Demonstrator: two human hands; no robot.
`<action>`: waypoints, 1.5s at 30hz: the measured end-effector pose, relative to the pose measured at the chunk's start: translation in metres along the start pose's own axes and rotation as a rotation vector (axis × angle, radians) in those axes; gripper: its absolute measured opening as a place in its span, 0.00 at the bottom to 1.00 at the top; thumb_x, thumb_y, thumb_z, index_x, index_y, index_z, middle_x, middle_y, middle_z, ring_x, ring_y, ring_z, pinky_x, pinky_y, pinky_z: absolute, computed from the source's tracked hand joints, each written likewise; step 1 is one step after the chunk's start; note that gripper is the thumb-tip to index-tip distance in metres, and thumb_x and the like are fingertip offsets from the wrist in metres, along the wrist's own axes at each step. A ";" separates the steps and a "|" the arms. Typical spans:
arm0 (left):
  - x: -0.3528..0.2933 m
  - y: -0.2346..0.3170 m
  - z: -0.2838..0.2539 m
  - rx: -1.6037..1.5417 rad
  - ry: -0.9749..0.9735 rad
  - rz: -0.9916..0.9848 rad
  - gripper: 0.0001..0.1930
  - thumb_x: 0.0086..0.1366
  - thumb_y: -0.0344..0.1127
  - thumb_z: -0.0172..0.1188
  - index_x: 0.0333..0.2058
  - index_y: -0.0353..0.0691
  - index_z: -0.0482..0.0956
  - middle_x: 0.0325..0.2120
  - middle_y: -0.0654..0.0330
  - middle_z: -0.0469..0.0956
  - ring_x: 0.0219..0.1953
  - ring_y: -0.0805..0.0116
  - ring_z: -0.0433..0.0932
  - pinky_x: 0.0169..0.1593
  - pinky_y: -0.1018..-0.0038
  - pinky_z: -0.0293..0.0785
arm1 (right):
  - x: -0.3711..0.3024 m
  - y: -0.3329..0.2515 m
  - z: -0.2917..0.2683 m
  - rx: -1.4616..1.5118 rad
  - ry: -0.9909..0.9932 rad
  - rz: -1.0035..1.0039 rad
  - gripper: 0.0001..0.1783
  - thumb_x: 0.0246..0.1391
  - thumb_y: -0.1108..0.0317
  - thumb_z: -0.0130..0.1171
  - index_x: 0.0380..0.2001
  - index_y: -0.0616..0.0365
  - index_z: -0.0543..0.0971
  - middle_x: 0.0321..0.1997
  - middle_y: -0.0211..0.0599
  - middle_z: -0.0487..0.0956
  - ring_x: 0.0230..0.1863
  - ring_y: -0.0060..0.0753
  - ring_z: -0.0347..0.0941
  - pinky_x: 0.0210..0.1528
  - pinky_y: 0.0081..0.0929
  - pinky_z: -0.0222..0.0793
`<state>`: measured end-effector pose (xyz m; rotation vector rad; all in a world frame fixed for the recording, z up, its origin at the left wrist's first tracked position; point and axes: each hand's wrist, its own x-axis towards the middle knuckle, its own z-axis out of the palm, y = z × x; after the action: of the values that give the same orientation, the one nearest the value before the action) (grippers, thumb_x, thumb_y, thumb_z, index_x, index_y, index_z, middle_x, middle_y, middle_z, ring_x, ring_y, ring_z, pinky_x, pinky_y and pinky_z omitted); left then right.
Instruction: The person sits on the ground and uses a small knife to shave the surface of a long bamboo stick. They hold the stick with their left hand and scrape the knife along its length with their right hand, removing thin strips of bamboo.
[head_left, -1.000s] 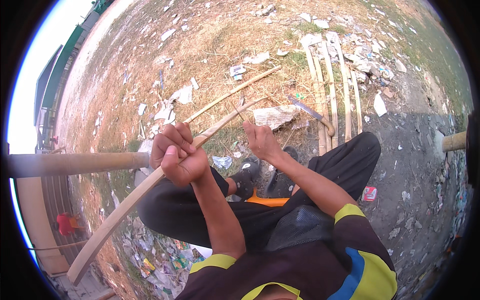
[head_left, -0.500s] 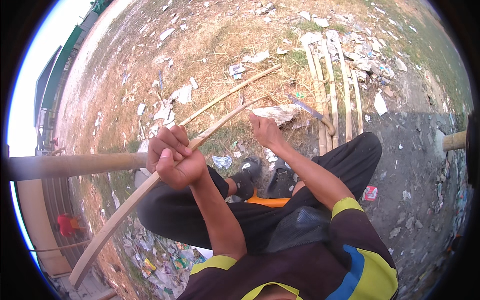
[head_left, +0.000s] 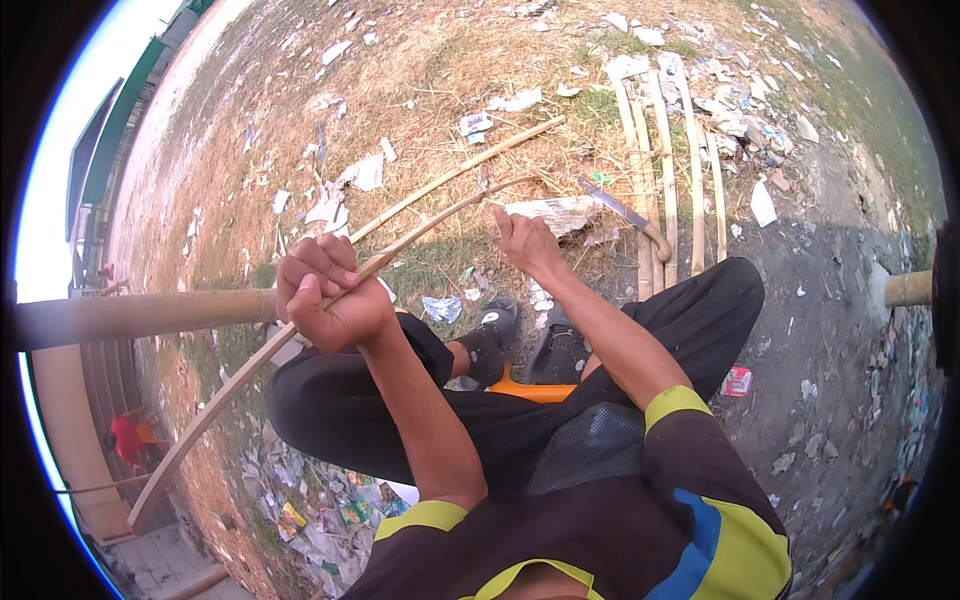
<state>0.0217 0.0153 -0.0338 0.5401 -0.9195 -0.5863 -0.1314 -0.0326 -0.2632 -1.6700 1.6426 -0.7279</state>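
Note:
My left hand [head_left: 335,292] is wrapped round a long, slim wooden strip [head_left: 225,393], probably split bamboo. The strip slants from low on the left up past the fist, its thin far end bending over the ground in front of me. My right hand [head_left: 528,245] is closed just right of that far end, fingers curled and forefinger side up. Whether anything is pinched in it is hidden. On the ground beyond lies another pale strip [head_left: 470,168]. A large knife with a curved wooden handle [head_left: 657,243] rests to the right of my right hand.
Several long bamboo strips [head_left: 668,180] lie side by side at the right. A thick bamboo pole [head_left: 150,318] reaches in from the left, and another pole end [head_left: 908,289] shows at the right. Paper scraps and litter [head_left: 335,510] cover the ground. Something orange [head_left: 535,391] is between my legs.
My left hand has moved slightly left and up with the strip, whose lower end has risen. My right hand has shifted a little up and left, still closed.

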 end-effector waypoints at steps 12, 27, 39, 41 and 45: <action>-0.001 0.000 0.011 0.021 -0.051 -0.017 0.11 0.47 0.34 0.45 0.13 0.46 0.52 0.10 0.64 0.52 0.12 0.77 0.47 0.20 0.78 0.45 | 0.011 0.019 0.002 -0.152 0.045 0.081 0.39 0.66 0.44 0.29 0.28 0.69 0.79 0.26 0.66 0.77 0.34 0.65 0.76 0.39 0.49 0.74; -0.003 0.012 0.010 0.256 -0.116 0.030 0.10 0.48 0.32 0.44 0.13 0.41 0.56 0.11 0.61 0.57 0.14 0.75 0.53 0.20 0.79 0.53 | 0.032 0.114 -0.133 -0.834 -0.119 0.407 0.26 0.65 0.51 0.41 0.38 0.61 0.80 0.32 0.42 0.82 0.36 0.42 0.80 0.34 0.41 0.76; 0.003 0.078 0.005 1.295 -0.554 0.051 0.17 0.63 0.29 0.54 0.16 0.31 0.65 0.12 0.55 0.62 0.13 0.64 0.60 0.20 0.67 0.55 | -0.094 -0.099 -0.123 0.221 -0.235 -0.212 0.17 0.66 0.58 0.41 0.37 0.62 0.72 0.24 0.55 0.75 0.29 0.61 0.72 0.33 0.47 0.65; 0.000 0.075 0.005 1.293 -0.522 -0.004 0.17 0.63 0.28 0.55 0.16 0.32 0.64 0.11 0.55 0.62 0.12 0.63 0.60 0.20 0.67 0.55 | -0.098 -0.102 -0.103 0.289 -0.155 -0.316 0.14 0.64 0.61 0.43 0.37 0.62 0.70 0.20 0.57 0.73 0.26 0.62 0.72 0.29 0.51 0.64; -0.002 0.070 0.007 1.304 -0.533 -0.039 0.18 0.63 0.28 0.55 0.15 0.33 0.63 0.10 0.55 0.60 0.11 0.65 0.58 0.19 0.67 0.54 | -0.099 -0.123 -0.098 0.294 -0.120 -0.376 0.11 0.63 0.64 0.46 0.38 0.62 0.67 0.16 0.55 0.72 0.22 0.61 0.72 0.24 0.51 0.63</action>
<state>0.0310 0.0656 0.0142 1.6102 -1.7784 -0.0715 -0.1367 0.0555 -0.0996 -1.7818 1.0877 -0.9775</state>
